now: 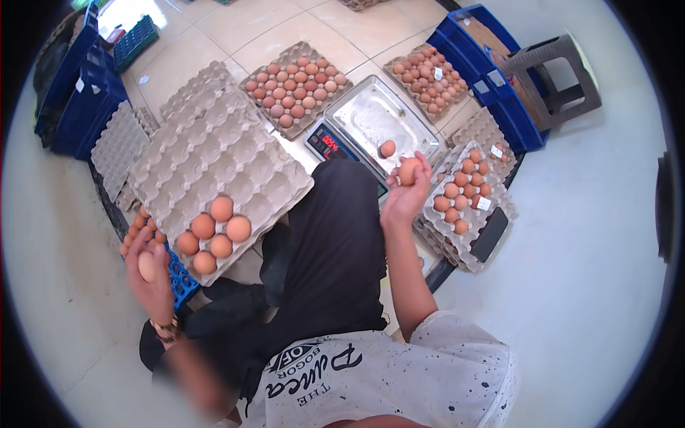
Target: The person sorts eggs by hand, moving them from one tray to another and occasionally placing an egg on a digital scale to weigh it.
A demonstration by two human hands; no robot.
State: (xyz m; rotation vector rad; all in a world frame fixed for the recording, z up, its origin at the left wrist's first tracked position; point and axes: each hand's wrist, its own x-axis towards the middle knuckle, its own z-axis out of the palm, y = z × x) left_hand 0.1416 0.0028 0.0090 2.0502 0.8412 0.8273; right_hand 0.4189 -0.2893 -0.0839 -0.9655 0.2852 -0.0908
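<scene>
Right hand (405, 194) closed round a brown egg (409, 171) just beside the scale pan (364, 107) holding another egg (387, 148), left hand (151, 278) cupping an egg (147, 265) near the grey tray (214, 164); probably best set down gently, one at a time.

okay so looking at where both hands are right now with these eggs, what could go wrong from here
1. The right hand holds an egg in its fingers in the air beside the scale pan; a slip could crack it.
2. A lone egg on the pan sits loose on smooth metal and might roll if bumped.
3. The left hand holds another egg off to the side, probably away from the person's gaze, so it could knock the blue crate.
</scene>
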